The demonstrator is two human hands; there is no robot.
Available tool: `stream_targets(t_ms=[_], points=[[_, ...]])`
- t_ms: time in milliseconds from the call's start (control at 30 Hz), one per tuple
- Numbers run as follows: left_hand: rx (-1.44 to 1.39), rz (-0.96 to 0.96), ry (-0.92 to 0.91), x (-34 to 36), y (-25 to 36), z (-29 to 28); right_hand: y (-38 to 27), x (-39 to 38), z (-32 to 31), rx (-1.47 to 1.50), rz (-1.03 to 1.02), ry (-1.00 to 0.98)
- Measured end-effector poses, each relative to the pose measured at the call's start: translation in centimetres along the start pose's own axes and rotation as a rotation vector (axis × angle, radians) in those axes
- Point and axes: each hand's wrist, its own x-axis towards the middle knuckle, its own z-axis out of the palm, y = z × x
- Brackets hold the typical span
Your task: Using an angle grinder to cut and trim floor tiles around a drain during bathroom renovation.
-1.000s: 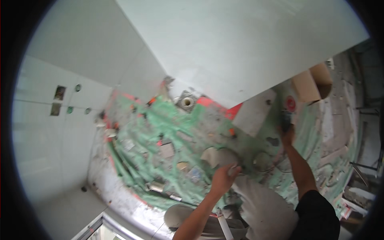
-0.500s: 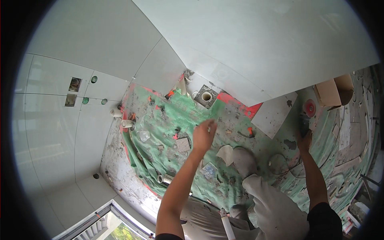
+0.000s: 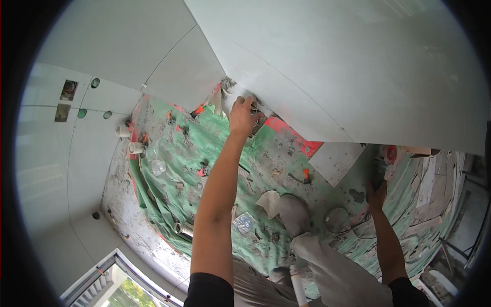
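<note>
Grey wall tile (image 3: 286,97) under left hand (image 3: 242,115) fingertips, right hand (image 3: 377,190) clamped on angle grinder (image 3: 382,162).

One head-worn fisheye view looks steeply down from standing height at the floor (image 3: 286,169), facing the wall (image 3: 317,66) corner; both forearms enter from below.

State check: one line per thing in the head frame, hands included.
left hand: stretched out to the corner, fingers at the lower edge of the large pale wall tile
right hand: gripping the dark angle grinder with red disc, grinder down on the green-coated floor
loose pale tile piece: lying flat
</note>
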Motion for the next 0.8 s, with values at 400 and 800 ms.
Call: stream_targets(t_ms=[400, 800], points=[[0.277, 0.317, 0.483, -1.8, -2.7, -4.7, 0.2, 0.2, 0.5, -0.006, -0.029, 0.022], [0.279, 0.585, -0.197, -5.2, -5.0, -2.9, 0.7, 0.2, 1.2, 0.015, -0.023, -0.031]])
